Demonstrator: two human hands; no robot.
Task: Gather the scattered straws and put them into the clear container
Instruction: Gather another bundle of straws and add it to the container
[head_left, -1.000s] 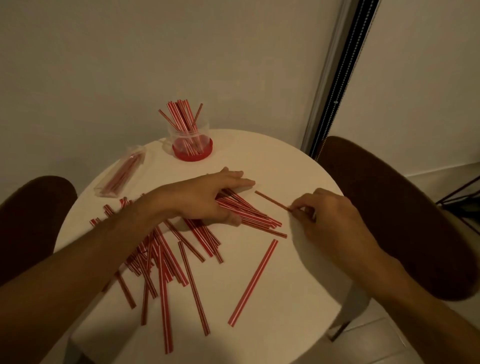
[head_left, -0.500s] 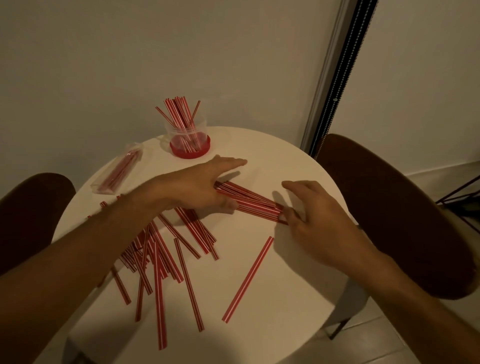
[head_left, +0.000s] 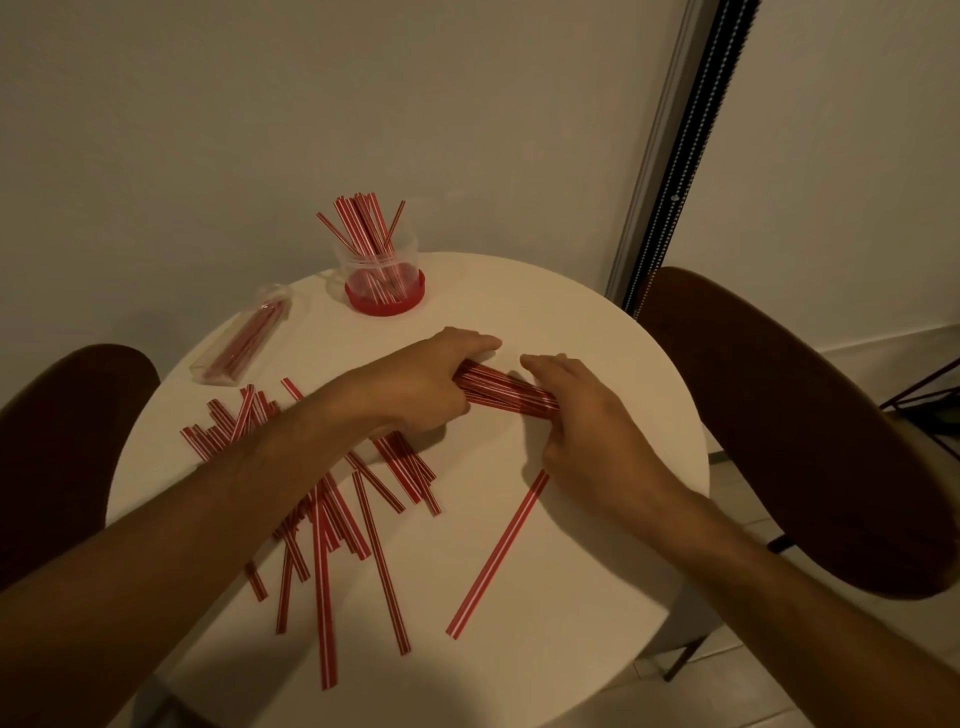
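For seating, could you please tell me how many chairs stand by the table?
2: one dark brown chair left of the round white table, a second chair right of it; more may be hidden.

from the head camera i see my left hand (head_left: 415, 387) gripping a bundle of straws (head_left: 501, 389) low over the round white table (head_left: 571, 317), with my right hand (head_left: 589, 431) closed over the bundle's other end. a loose heap of straws (head_left: 332, 514) lies under my left forearm, and one lone straw (head_left: 493, 564) lies apart near my right wrist. at the far edge the clear container (head_left: 382, 267) stands upright holding straws, a plastic packet (head_left: 241, 345) to its left.
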